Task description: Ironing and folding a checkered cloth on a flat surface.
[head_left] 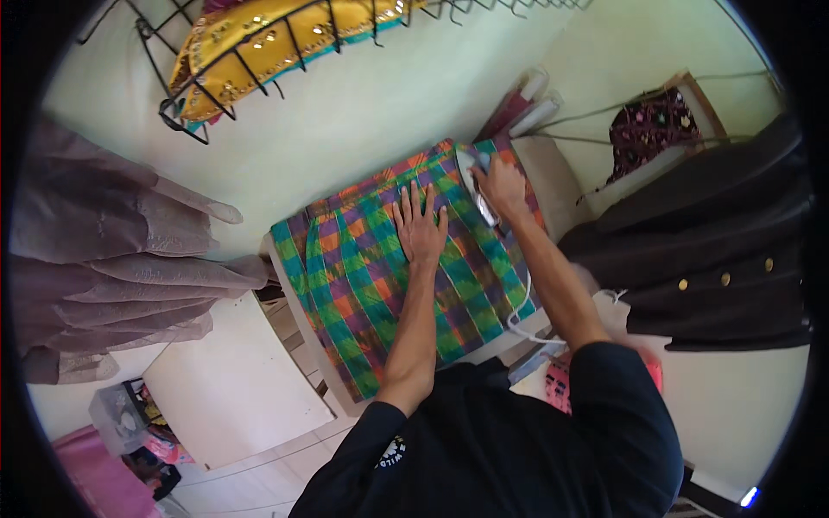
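A plaid cloth (354,293) in green, orange and purple lies spread over a padded board, with gathers along its far edge. My left hand (420,226) rests flat on it, fingers stretched out and pointing away from me. To the right, my right hand (503,186) is wrapped round the handle of a clothes iron (485,207). The iron stands near the right end of the cloth, its shiny side toward my left hand; whether its plate touches the cloth I cannot tell. A white cord (518,326) trails from it toward me.
Above hangs a black wire rack (246,69) holding yellow cloth with shiny stones. Sheer mauve garments (112,250) hang at left, a dark garment (708,250) with gold buttons at right. A white tabletop (233,380) stands left of the board, near a clear plastic bin (119,419).
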